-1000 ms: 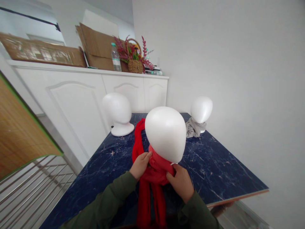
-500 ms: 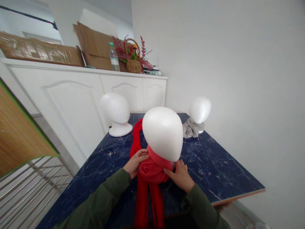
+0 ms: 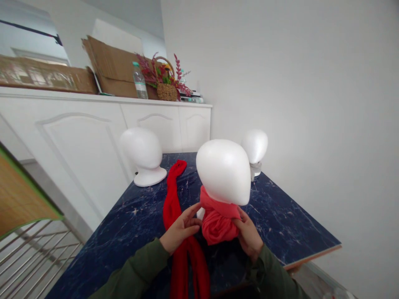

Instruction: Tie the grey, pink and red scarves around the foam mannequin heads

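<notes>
A white foam mannequin head (image 3: 223, 171) stands on the dark blue marble table (image 3: 286, 224) right in front of me. A red scarf (image 3: 218, 220) is wound round its neck, and the scarf's long ends trail left and down over the table's near edge. My left hand (image 3: 182, 228) touches the head's base beside the scarf, fingers partly spread. At the right side of the neck, my right hand (image 3: 247, 234) grips the bunched red cloth.
Two more white foam heads stand farther back: one at the left (image 3: 141, 153), one at the right (image 3: 254, 145) with a grey cloth at its base. Behind is a white cabinet (image 3: 93, 133) with cardboard, a water bottle (image 3: 139, 81) and a flower basket (image 3: 165, 79). Metal rails (image 3: 34, 253) are at lower left.
The foam head has shifted right and the scarf knot has been pulled into a tighter bunch below it. My left hand has come off the scarf and opened.
</notes>
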`<move>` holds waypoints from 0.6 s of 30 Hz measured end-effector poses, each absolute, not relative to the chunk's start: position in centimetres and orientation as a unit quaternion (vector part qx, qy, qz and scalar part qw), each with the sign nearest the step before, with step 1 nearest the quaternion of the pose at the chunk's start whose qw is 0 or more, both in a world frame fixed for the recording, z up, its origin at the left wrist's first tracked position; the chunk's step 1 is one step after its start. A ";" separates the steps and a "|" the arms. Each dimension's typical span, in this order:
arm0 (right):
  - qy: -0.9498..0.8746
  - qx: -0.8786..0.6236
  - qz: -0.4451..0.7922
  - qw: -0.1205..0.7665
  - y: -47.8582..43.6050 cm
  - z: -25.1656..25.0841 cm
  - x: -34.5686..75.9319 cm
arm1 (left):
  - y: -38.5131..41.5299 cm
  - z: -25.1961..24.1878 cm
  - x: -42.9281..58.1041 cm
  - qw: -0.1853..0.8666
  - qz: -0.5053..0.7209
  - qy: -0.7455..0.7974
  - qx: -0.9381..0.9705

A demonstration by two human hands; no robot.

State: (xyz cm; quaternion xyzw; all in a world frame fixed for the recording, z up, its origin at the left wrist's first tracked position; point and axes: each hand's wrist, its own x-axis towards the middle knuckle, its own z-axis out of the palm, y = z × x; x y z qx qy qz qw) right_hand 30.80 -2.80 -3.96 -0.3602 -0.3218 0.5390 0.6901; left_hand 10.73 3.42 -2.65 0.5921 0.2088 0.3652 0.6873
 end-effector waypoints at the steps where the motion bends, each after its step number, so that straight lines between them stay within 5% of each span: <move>1: -0.322 -0.367 0.519 0.702 -2.7 -3.9 31.8 | 3.4 -2.7 10.8 0.675 0.366 0.216 0.603; 5: -0.292 -0.460 0.334 0.769 -1.0 -4.1 37.8 | 4.6 -2.8 10.1 0.565 0.397 0.309 0.654; 9: -0.202 -0.574 0.078 0.789 2.0 -5.0 44.6 | 7.1 -3.3 8.6 0.284 0.389 0.465 0.743; 13: -0.147 -0.744 0.036 0.651 3.7 -5.9 48.6 | 8.8 -4.5 7.4 0.054 0.260 0.589 0.763; 18: -0.218 -0.846 0.099 0.476 3.8 -5.2 50.3 | 9.1 -5.0 7.3 0.033 0.157 0.595 0.788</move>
